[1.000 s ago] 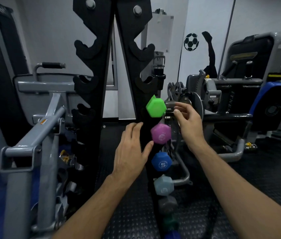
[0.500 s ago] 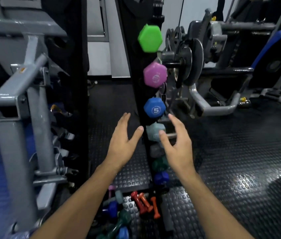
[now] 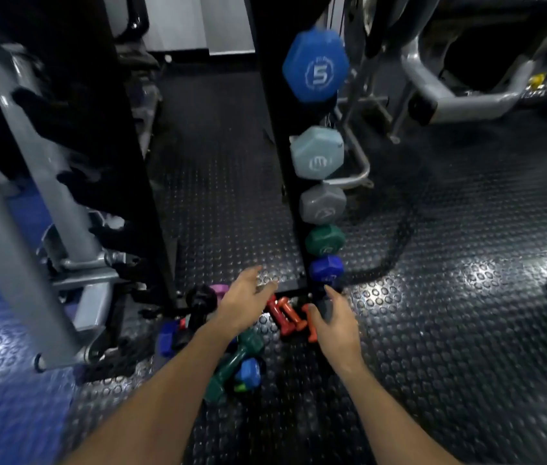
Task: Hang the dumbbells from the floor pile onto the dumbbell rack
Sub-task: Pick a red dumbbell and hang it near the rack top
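Below the black dumbbell rack (image 3: 275, 135), on the studded rubber floor (image 3: 449, 313), the pile of loose dumbbells (image 3: 231, 344) is lying: red and orange ones (image 3: 287, 315) nearest the rack's foot, a dark green one (image 3: 231, 360), a bright blue one (image 3: 248, 372) and a purple one (image 3: 219, 290) around them. On the rack's right upright five dumbbells are hanging in a column, from a blue one marked 5 (image 3: 315, 67) down through pale blue (image 3: 317, 152), grey (image 3: 323, 203) and green (image 3: 325, 240) to dark blue (image 3: 326, 270). Both hands are hovering over the pile, holding nothing: the left hand (image 3: 243, 302) with fingers spread wide, the right hand (image 3: 334, 322) with fingers loosely extended beside the orange dumbbell.
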`<state>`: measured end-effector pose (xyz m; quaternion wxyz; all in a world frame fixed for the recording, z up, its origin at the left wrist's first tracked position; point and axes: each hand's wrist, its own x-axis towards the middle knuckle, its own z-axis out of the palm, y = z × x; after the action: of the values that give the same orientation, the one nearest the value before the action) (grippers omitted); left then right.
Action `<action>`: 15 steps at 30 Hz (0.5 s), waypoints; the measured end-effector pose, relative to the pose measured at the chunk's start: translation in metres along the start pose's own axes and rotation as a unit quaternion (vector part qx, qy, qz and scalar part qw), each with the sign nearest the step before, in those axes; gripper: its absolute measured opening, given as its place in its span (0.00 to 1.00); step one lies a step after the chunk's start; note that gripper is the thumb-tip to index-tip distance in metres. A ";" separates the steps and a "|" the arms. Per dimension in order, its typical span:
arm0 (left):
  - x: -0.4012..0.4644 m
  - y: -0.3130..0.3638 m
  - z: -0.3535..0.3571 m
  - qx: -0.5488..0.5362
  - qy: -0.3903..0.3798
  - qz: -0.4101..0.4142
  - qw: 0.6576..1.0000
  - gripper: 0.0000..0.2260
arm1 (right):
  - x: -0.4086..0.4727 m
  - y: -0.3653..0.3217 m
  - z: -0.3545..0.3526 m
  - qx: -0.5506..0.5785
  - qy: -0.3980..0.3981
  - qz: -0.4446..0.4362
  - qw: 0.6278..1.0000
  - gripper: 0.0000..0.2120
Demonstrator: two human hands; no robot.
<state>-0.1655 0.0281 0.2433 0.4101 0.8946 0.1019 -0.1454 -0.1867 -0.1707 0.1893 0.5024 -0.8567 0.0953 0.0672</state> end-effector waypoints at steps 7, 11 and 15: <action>0.045 -0.060 0.055 0.051 -0.055 -0.064 0.995 0.26 | 0.020 0.081 0.054 -0.010 -0.045 0.096 0.994 0.23; 0.081 -0.092 0.080 0.064 -0.077 -0.076 0.992 0.24 | 0.035 0.116 0.082 -0.003 -0.062 0.115 0.991 0.17; 0.112 -0.115 0.101 0.077 -0.091 -0.077 0.990 0.19 | 0.050 0.141 0.106 0.004 -0.075 0.132 0.988 0.19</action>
<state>-0.1130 0.0315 0.0612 0.3349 0.8960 0.1212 -0.2651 -0.1721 -0.1502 0.0079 0.4986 -0.8269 0.1700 0.1968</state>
